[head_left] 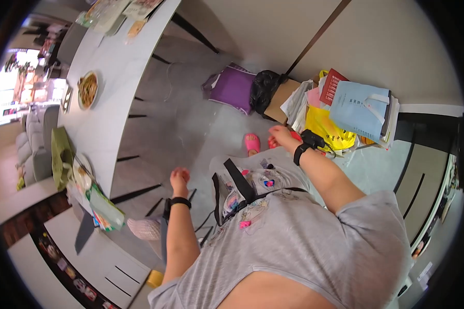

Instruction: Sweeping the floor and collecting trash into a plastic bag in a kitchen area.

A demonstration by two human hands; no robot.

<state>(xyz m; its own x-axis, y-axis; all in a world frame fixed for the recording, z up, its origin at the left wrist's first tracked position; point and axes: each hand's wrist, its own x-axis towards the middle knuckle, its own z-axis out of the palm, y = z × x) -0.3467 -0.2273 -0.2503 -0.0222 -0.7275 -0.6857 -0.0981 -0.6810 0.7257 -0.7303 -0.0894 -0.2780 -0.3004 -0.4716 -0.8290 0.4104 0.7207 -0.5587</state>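
Over the grey floor beside the white table, my left hand point(179, 180) hangs in the air with loosely bent fingers and holds nothing. My right hand point(282, 136) also appears to hold nothing, its fingers loosely bent. From this view it overlaps a pink-red slipper, partly hidden behind it; the other pink slipper point(252, 143) shows to its left. Black straps circle both wrists. Nearest my right hand is a pile with a yellow plastic bag point(324, 125), a light-blue document folder point(357, 108), a red booklet point(333, 85) and a cardboard box point(283, 99).
A purple bag or cushion point(232, 89) and a black plastic bag point(266, 90) line the wall. On the white table point(120, 69) are a plate of food point(87, 90) and a green bag point(61, 154). Dark table legs point(137, 193) angle out underneath. Another person's patterned shoe point(143, 228) shows lower left.
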